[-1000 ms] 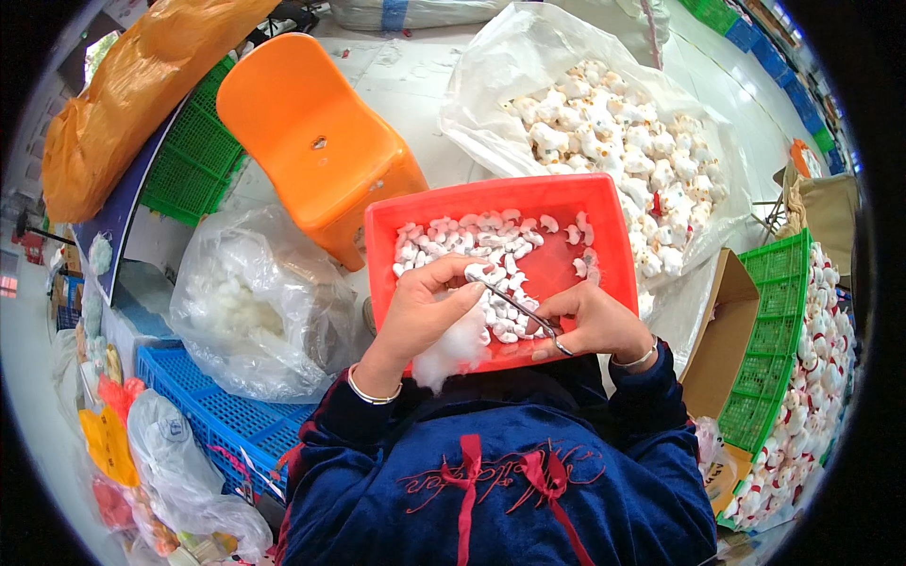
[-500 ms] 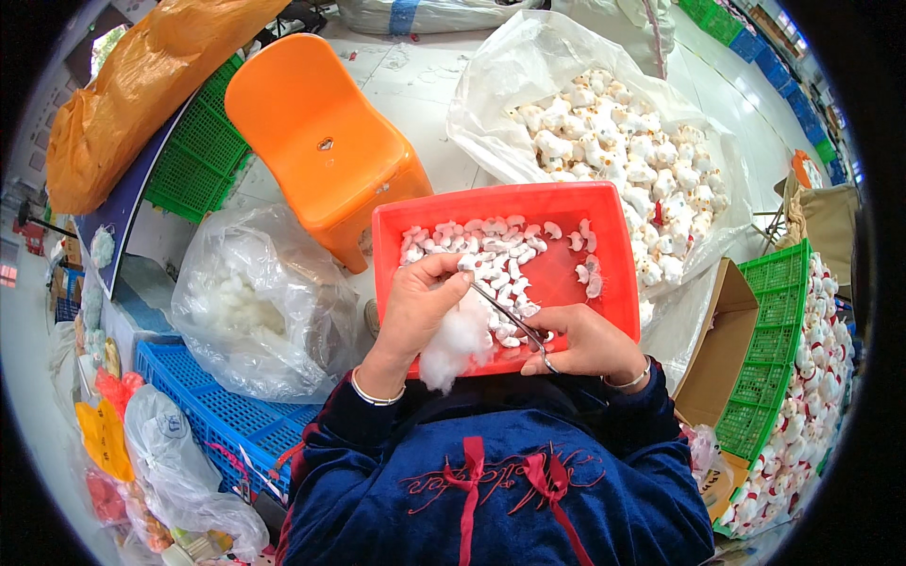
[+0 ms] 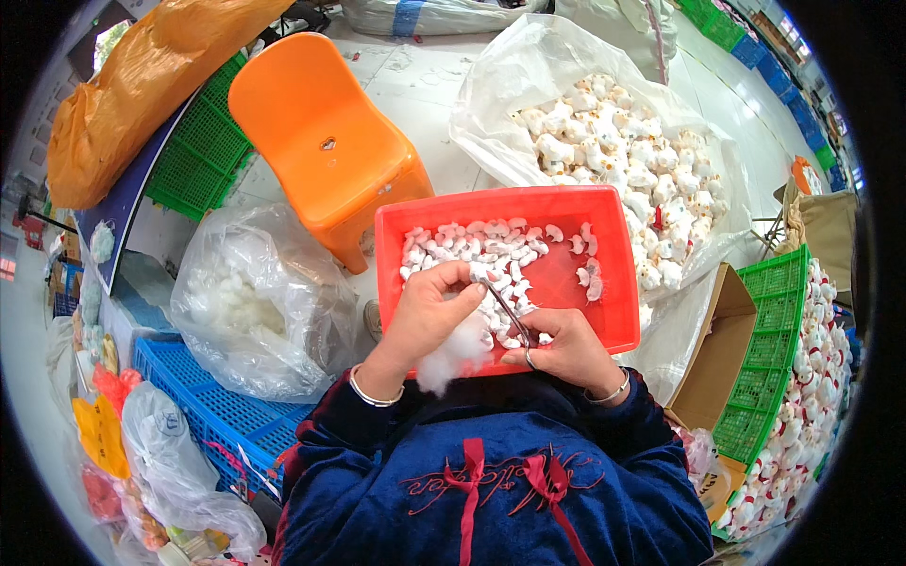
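Observation:
My left hand [image 3: 427, 316] pinches a small white fabric piece [image 3: 478, 271] between thumb and forefinger. A fluffy tuft of white stuffing [image 3: 453, 358] hangs from under the same hand's fingers. In my right hand [image 3: 571, 351] are slim metal forceps [image 3: 510, 311] with ring handles. Their tip meets the pinched piece; whether it is inside cannot be made out. Both hands are over the near part of a shallow red tray [image 3: 625, 283]. Many small curved white pieces [image 3: 472, 243] lie in it, mostly on its left side, with several along the right.
Beyond the tray stand an orange plastic stool [image 3: 326, 141] and a clear bag [image 3: 500, 113] of white stuffed toy parts [image 3: 613, 151]. To the left, a clear bag of stuffing [image 3: 236, 302] rests by a blue crate [image 3: 217, 406]. A cardboard box [image 3: 722, 344] and green crate [image 3: 769, 330] are at right.
My right hand has shifted slightly left, and the forceps point more steeply up toward the pinched piece. My left hand has moved slightly right and down.

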Action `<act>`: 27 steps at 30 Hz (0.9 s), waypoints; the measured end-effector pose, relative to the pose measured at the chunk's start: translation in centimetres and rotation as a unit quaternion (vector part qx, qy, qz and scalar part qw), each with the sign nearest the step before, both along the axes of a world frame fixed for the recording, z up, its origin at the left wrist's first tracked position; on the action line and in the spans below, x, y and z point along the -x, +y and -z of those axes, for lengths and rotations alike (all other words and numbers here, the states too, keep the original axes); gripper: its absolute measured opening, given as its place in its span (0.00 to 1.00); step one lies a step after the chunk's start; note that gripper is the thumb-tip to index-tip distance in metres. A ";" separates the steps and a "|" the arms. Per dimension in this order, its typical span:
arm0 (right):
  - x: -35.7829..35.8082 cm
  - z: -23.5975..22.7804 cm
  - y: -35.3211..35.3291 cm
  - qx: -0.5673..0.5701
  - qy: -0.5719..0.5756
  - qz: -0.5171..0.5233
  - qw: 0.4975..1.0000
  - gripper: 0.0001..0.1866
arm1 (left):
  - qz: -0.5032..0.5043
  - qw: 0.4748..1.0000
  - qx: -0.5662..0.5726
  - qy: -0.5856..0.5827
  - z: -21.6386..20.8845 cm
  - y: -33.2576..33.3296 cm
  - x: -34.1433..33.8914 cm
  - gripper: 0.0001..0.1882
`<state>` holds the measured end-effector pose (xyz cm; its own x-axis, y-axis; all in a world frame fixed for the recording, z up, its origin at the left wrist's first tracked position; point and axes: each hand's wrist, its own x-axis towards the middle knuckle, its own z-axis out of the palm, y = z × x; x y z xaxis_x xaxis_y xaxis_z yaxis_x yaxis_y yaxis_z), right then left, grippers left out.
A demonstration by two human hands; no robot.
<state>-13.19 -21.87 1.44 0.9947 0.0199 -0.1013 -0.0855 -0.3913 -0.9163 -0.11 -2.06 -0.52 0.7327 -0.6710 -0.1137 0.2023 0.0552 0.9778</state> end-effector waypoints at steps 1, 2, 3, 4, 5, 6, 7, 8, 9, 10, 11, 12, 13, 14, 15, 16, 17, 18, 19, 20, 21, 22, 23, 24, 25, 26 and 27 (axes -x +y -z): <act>0.0 0.0 0.0 0.020 -0.013 0.013 1.000 0.18 | -0.021 1.000 0.008 0.001 -0.2 0.0 0.0 0.08; -0.1 -0.1 -0.1 0.040 -0.026 0.027 0.998 0.18 | -0.041 0.999 0.016 0.002 -0.3 0.1 0.0 0.09; -0.2 -0.2 -0.1 0.060 -0.039 0.040 0.997 0.18 | -0.062 0.998 0.024 0.004 -0.5 0.1 0.0 0.09; -0.3 -0.1 -0.1 0.084 -0.049 0.036 0.995 0.19 | -0.058 0.998 0.019 -0.005 -0.6 0.2 -0.2 0.08; -0.3 0.0 -0.3 0.108 -0.060 0.032 0.992 0.19 | -0.054 0.998 0.015 -0.014 -0.8 0.3 -0.4 0.08; -0.3 0.0 -0.4 0.133 -0.070 0.027 0.988 0.19 | -0.052 0.998 0.010 -0.022 -0.8 0.4 -0.4 0.08; -0.3 0.0 -0.4 0.126 -0.065 0.028 0.990 0.19 | -0.062 0.998 0.013 -0.021 -0.9 0.4 -0.3 0.08; -0.1 0.0 -0.4 0.119 -0.061 0.030 0.991 0.19 | -0.073 0.997 0.016 -0.019 -0.9 0.3 -0.2 0.07; -0.1 -0.1 -0.3 0.110 -0.057 0.032 0.992 0.19 | -0.084 0.996 0.018 -0.019 -0.9 0.3 -0.1 0.07; -0.2 -0.2 -0.1 0.069 -0.039 0.026 0.996 0.18 | -0.089 0.995 0.016 -0.031 -0.8 0.3 0.0 0.07; -0.4 -0.3 0.3 0.028 -0.021 0.020 0.999 0.18 | -0.093 0.995 0.014 -0.043 -0.6 0.2 0.3 0.06; -0.4 -0.4 0.5 -0.013 -0.001 0.015 1.000 0.18 | -0.096 0.994 0.012 -0.053 -0.4 0.2 0.4 0.06; -0.3 -0.2 0.6 -0.015 -0.007 0.013 1.000 0.18 | -0.091 0.994 0.013 -0.061 -0.2 0.2 0.4 0.07; -0.2 0.2 0.7 -0.017 -0.013 0.011 1.000 0.17 | -0.086 0.994 0.014 -0.070 -0.1 0.3 0.3 0.07; -0.3 0.4 0.7 -0.019 -0.019 0.008 1.000 0.17 | -0.081 0.993 0.015 -0.079 0.0 0.4 0.1 0.07; -0.3 0.3 0.7 -0.002 -0.019 0.019 1.000 0.17 | -0.072 0.994 0.010 -0.076 -0.1 0.5 -0.1 0.07; -0.3 0.0 0.7 0.016 -0.019 0.029 0.999 0.18 | -0.063 0.995 0.004 -0.073 -0.4 0.6 -0.5 0.07; -0.3 -0.1 0.6 0.034 -0.019 0.040 0.998 0.18 | -0.053 0.996 -0.001 -0.070 -0.7 0.6 -0.6 0.07; -0.4 -0.1 0.5 0.054 -0.031 0.043 0.997 0.18 | -0.072 0.996 0.010 -0.045 -1.2 0.5 -0.5 0.06; -0.6 -0.1 0.2 0.074 -0.044 0.046 0.995 0.18 | -0.091 0.995 0.022 -0.021 -1.8 0.3 -0.4 0.06; -0.6 0.0 0.1 0.095 -0.056 0.048 0.993 0.18 | -0.109 0.993 0.033 0.005 -2.0 0.2 -0.3 0.05; -0.6 0.0 0.0 0.106 -0.064 0.044 0.991 0.18 | -0.111 0.993 0.034 0.006 -1.9 0.2 -0.3 0.05; -0.6 0.0 0.0 0.117 -0.073 0.040 0.990 0.19 | -0.113 0.993 0.035 0.006 -1.7 0.2 -0.3 0.05; -0.6 0.0 0.0 0.129 -0.082 0.036 0.988 0.19 | -0.114 0.993 0.037 0.007 -1.4 0.2 -0.4 0.05; -0.6 0.0 -0.1 0.136 -0.079 0.033 0.987 0.19 | -0.111 0.993 0.038 0.002 -1.3 0.2 -0.4 0.05; -0.6 -0.1 -0.1 0.143 -0.077 0.029 0.986 0.19 | -0.108 0.993 0.039 -0.003 -1.2 0.2 -0.5 0.05; -0.6 -0.2 -0.1 0.150 -0.075 0.027 0.986 0.19 | -0.105 0.994 0.040 -0.008 -1.2 0.3 -0.5 0.05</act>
